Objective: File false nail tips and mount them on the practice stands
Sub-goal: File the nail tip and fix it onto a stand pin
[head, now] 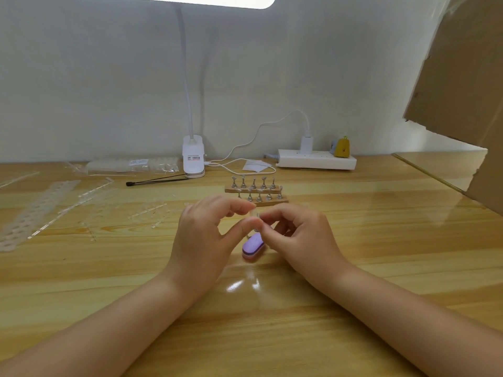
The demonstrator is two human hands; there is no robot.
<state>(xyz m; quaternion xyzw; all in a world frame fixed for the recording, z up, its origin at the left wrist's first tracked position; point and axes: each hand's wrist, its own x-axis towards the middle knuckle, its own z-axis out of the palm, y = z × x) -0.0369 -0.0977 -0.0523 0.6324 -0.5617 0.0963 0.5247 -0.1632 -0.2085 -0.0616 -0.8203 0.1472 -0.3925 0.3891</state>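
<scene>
A small clear nail tip [253, 213] is pinched between the thumb and forefinger of the left hand [202, 238], held above the middle of the wooden table [381, 240]. The right hand [302, 235] is brought up against it, its fingers curled in toward the same piece; whether they are pinching the tip itself or a small stand under it cannot be told, since the spot is blurred and partly covered. A purple buffer block [253, 247] is left lying on the table directly under the hands. Two wooden bars of practice stands [255, 190] are set just beyond the fingers, toward the back edge, where a clip lamp [193, 156] and a power strip [317, 159] are also placed. Strips of spare tips [35, 208] are spread toward the left edge. The tip is likely slick and springy, so it could be flicked out of so light a pinch and lost against the glossy wood, or seated crooked if pressed unevenly.
</scene>
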